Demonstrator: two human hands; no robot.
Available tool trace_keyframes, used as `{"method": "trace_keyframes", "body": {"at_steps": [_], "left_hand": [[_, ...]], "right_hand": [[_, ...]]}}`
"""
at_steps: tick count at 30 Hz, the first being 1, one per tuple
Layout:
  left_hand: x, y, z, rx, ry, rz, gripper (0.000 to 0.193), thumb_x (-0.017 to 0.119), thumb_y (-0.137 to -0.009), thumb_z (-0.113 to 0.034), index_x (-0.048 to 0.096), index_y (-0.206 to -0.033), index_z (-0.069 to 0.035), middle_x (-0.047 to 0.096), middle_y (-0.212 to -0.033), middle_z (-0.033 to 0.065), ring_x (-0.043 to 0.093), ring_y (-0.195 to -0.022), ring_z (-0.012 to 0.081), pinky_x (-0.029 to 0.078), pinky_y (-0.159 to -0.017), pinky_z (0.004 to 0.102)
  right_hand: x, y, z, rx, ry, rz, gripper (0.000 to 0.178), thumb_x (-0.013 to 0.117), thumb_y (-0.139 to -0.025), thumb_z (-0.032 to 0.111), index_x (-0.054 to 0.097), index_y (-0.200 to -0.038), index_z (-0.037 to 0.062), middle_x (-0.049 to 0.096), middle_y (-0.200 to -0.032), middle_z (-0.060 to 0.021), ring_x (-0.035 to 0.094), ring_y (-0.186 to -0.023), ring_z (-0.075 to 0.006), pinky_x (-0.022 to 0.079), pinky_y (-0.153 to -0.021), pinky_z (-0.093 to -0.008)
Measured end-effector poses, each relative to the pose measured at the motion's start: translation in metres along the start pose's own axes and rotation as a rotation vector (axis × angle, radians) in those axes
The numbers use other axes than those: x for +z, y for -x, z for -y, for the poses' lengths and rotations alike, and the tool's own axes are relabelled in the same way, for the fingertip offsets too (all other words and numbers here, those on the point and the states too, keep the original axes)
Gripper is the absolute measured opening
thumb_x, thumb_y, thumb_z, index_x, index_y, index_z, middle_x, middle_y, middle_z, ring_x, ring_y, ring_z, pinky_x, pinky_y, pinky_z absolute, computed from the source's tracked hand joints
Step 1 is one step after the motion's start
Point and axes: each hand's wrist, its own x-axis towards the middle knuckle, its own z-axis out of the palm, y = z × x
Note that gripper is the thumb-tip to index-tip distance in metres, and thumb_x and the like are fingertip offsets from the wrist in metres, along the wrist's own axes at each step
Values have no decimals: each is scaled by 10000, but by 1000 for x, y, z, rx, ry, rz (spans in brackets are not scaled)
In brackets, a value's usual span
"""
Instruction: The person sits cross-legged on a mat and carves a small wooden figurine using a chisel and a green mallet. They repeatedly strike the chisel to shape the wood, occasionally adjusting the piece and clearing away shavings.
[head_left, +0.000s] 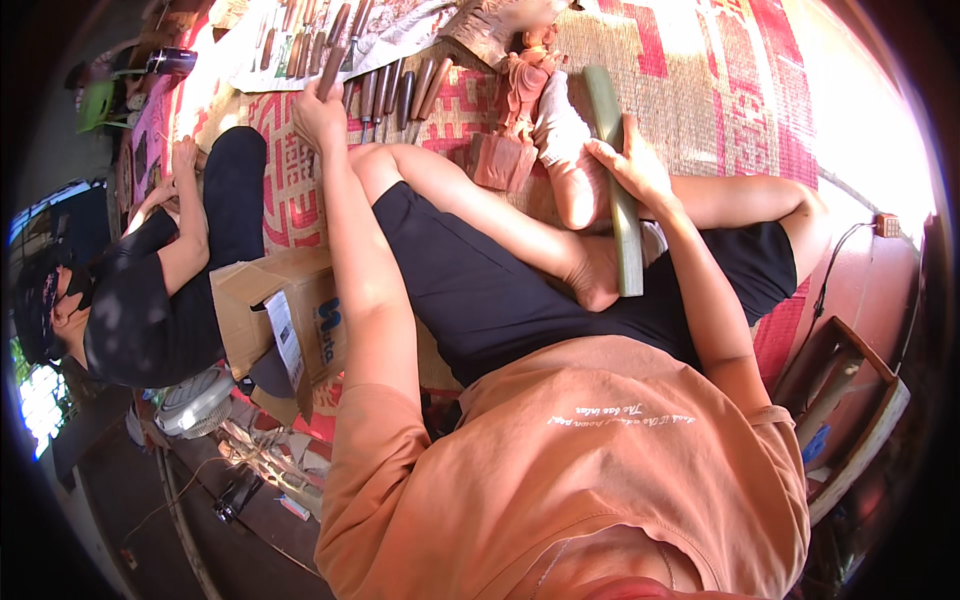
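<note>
My left hand (322, 120) is closed around a carving chisel with a dark brown handle (331, 74), at the near edge of a spread of similar tools. Its blade is hidden by the hand. My right hand (640, 172) grips a long, flat grey-green bar (603, 105), thumb on one side and fingers on the other. The bar's near end rests by my bare foot (597, 278). A reddish carved wooden figure (525, 95) on a block base lies left of the bar. Wrinkled whitish cloth (558, 125) is between them.
Several wood-handled chisels (375, 95) lie on the red-and-straw mat (690, 110) and on a pale sheet (245, 70). An open cardboard box (240, 320) stands by my left arm. Another person (150, 290) sits at left. A wooden frame (860, 455) lies at right.
</note>
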Motion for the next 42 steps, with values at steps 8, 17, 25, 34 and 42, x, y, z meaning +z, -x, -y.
{"method": "trace_keyframes", "body": {"at_steps": [8,17,25,34,42], "left_hand": [[98,-21,81,-283,220,240,374,548,-700,50,706,-1017,-73,678,-995,173,626,-997,318,453,-902,393],[78,-19,77,-332,61,350,404,572,-730,12,668,-1108,-93,671,-1033,180,625,-1011,317,455,-903,389],[68,-13,69,-34,-49,159,236,621,-774,-106,695,-999,-105,695,-881,135,658,-856,298,490,-815,398],[15,17,-13,-18,-40,412,350,594,-853,-483,705,-810,-154,680,-715,88,659,-753,279,481,-675,408],[39,25,8,132,-20,499,192,707,-820,-262,691,-922,-101,702,-851,126,677,-820,259,507,-750,381]], "right_hand": [[-4,0,-6,43,13,-24,740,648,-800,520,395,-1282,18,618,-1061,-292,614,-983,-426,473,-864,-454],[0,1,-2,11,-22,-11,764,650,-802,516,386,-1290,-10,607,-1076,-308,608,-1003,-423,471,-873,-447],[0,0,-3,-10,-7,7,797,642,-803,534,371,-1288,-38,602,-1076,-323,603,-1016,-435,469,-879,-450],[-3,2,-2,-20,-23,-17,777,648,-795,522,381,-1269,-33,603,-1068,-328,605,-1006,-443,473,-866,-460],[1,3,0,-49,1,-8,757,626,-829,505,364,-1278,-45,609,-1033,-335,611,-984,-445,485,-843,-451]]}}
